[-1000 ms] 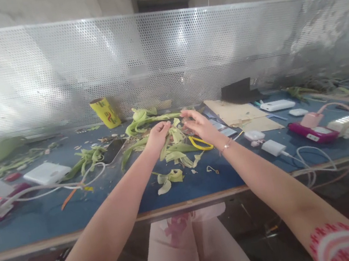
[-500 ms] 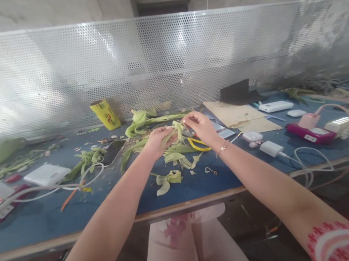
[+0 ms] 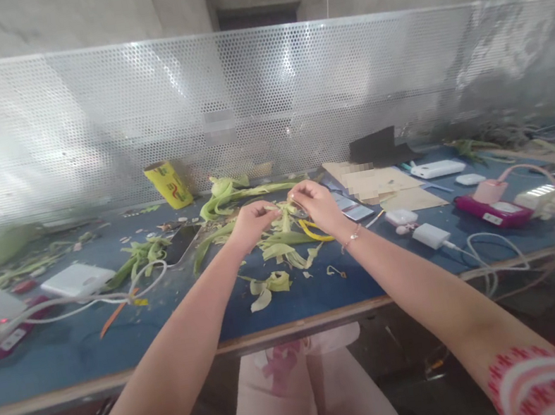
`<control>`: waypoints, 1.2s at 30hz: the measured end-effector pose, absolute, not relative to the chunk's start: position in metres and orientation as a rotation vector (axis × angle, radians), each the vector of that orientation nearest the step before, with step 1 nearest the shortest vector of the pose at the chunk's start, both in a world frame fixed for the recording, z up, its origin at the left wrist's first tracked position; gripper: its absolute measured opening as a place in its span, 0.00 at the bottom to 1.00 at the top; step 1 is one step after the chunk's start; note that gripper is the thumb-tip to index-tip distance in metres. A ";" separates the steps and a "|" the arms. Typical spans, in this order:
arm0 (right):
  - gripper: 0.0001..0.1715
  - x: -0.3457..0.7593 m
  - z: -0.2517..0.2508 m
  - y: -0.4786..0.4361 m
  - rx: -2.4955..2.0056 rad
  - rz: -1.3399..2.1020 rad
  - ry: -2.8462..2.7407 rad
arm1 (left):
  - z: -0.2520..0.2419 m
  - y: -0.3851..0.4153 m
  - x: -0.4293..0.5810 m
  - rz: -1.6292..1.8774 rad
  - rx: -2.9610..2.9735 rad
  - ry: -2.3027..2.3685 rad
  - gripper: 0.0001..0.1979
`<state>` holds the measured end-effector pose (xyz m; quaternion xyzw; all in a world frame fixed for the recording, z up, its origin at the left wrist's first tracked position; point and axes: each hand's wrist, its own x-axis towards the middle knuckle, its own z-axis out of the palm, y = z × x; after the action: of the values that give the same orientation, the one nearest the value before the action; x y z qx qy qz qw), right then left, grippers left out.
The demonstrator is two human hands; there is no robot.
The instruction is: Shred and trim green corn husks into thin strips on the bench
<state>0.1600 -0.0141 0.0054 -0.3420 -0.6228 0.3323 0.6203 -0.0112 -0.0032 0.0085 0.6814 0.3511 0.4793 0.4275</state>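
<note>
Both hands are over the middle of the blue table, close together around a small bundle of pale green husk strips that look like corn husk. My left hand pinches a strip on the left side, thumb and forefinger pressed together. On the right, my right hand pinches the bundle's upper end between its fingertips. The bundle's exact shape is too small and blurred to make out. Below the hands lie loose husk pieces, with a curled husk scrap nearer the front edge. A yellow loop lies under my right hand.
Behind stands a perforated metal screen, with a yellow tube before it. More husk leaves lie at the back. To the left are a phone and white box; to the right, cardboard, a white charger and a purple power strip.
My left hand's fingers have shifted on the husk, from lying around it to a pinch at its left side. My right hand stays pinched at nearly the same place.
</note>
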 end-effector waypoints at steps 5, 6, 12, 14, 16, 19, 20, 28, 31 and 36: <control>0.10 0.156 0.001 -0.010 -0.736 0.898 -1.347 | 0.012 -0.004 -0.014 1.203 1.868 0.920 0.12; 0.10 0.156 0.000 -0.009 -0.737 0.906 -1.347 | 0.012 -0.004 -0.015 1.214 1.887 0.926 0.11; 0.11 0.163 0.002 -0.011 -0.778 0.788 -1.501 | 0.006 0.000 -0.015 1.223 1.917 0.980 0.11; 0.10 0.164 0.002 -0.011 -0.793 0.743 -1.520 | 0.005 0.001 -0.014 1.231 1.947 1.017 0.10; 0.09 0.163 0.003 -0.011 -0.825 0.683 -1.514 | 0.007 -0.001 -0.012 1.356 2.012 1.104 0.09; 0.08 0.159 0.004 -0.014 -0.890 0.563 -1.480 | 0.010 -0.008 -0.009 1.638 2.199 1.210 0.11; 0.08 0.157 0.004 -0.015 -0.910 0.526 -1.470 | 0.011 -0.011 -0.008 1.668 2.285 1.209 0.09; 0.13 0.148 0.005 -0.025 -0.921 0.470 -1.438 | 0.004 -0.013 0.001 1.482 2.596 1.219 0.11; 0.14 0.148 0.003 -0.023 -0.931 0.485 -1.449 | 0.004 -0.014 0.001 1.416 2.623 1.185 0.09; 0.12 0.149 0.002 -0.021 -0.938 0.492 -1.447 | 0.010 -0.018 -0.001 1.335 2.652 1.157 0.10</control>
<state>0.1491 -0.0208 0.0017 -0.4086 -0.6303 0.2143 0.6244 -0.0007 -0.0177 0.0095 0.8321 0.3628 0.4188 -0.0225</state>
